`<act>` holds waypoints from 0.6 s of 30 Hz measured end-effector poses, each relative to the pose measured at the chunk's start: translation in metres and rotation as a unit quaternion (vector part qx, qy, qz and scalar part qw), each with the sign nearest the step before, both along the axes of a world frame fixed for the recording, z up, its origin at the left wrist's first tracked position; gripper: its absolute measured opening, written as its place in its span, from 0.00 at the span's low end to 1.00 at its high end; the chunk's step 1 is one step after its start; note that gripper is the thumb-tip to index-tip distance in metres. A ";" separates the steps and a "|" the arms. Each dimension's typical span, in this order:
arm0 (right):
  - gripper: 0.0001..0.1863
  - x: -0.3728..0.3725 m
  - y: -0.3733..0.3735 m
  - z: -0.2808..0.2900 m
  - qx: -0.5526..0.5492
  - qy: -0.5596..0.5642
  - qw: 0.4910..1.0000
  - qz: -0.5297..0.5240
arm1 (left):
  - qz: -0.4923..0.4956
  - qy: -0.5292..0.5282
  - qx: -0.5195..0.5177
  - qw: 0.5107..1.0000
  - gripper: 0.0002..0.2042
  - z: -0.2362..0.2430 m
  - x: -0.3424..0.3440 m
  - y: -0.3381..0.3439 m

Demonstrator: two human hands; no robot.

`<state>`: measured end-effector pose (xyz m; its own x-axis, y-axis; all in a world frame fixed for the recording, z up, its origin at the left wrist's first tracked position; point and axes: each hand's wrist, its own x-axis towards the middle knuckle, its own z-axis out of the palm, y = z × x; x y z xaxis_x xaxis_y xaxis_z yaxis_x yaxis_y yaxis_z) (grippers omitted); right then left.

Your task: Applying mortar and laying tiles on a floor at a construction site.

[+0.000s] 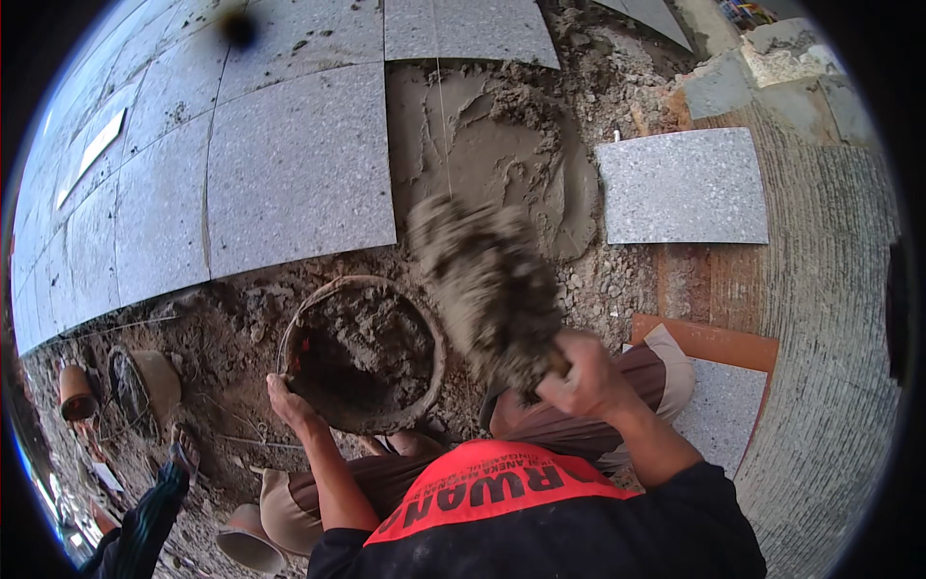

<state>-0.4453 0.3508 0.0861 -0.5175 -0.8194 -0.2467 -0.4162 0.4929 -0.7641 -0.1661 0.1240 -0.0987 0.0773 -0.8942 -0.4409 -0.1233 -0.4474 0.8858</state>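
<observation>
In the head view, the left hand (pixel 295 407) grips the rim of a round bucket (pixel 438 359) at its left near side. The bucket stands on rough soil (pixel 231 318) and has dark, lumpy mortar (pixel 371 338) inside. The right hand (pixel 585 378) is closed around the short handle of a tool (pixel 558 362), to the right of the bucket. A large heap of wet mortar (pixel 487 285), blurred, covers the tool's far end, so its shape cannot be told. The heap reaches over the near part of a spread mortar bed (pixel 420 135), which is partly smoothed and ridged, with a crumbly mound toward its far side. A thin string (pixel 442 106) runs over the bed.

To the left of the bed lie grey speckled tiles (pixel 299 164) in rows, and a narrow white piece (pixel 92 159) rests on them at the far left. A single loose tile (pixel 685 188) lies to the right of the bed, with gravel (pixel 612 289) just nearer. Nearer on the right, another tile (pixel 723 410) lies beside the person's knee, against a brown sheet (pixel 704 333). A ribbed concrete strip (pixel 825 261) borders the right side. At the near left are a small pot (pixel 75 386), a second bucket (pixel 157 381) and another person's foot (pixel 183 446).
</observation>
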 end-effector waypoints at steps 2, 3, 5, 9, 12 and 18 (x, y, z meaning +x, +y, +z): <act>0.10 -0.013 0.007 -0.010 0.054 0.072 0.985 -0.148 | 0.032 0.019 0.005 0.999 0.15 -0.001 -0.003 -0.006; 0.10 -0.025 0.011 -0.033 0.101 0.149 0.966 -0.187 | 0.029 0.022 0.004 0.999 0.15 -0.003 -0.010 -0.006; 0.12 -0.068 0.036 -0.095 0.230 0.312 0.889 -0.244 | 0.025 -0.040 -0.055 0.997 0.15 -0.015 -0.034 0.004; 0.12 -0.079 0.046 -0.110 0.186 0.209 0.903 -0.326 | 0.006 0.024 -0.008 1.000 0.15 -0.003 -0.024 0.001; 0.16 -0.076 0.071 -0.112 0.207 0.194 0.908 -0.308 | 0.019 0.009 0.001 1.000 0.14 -0.005 -0.018 -0.007; 0.20 -0.087 0.046 -0.174 0.221 0.076 0.927 -0.293 | 0.045 -0.043 -0.022 0.998 0.15 -0.012 -0.021 -0.011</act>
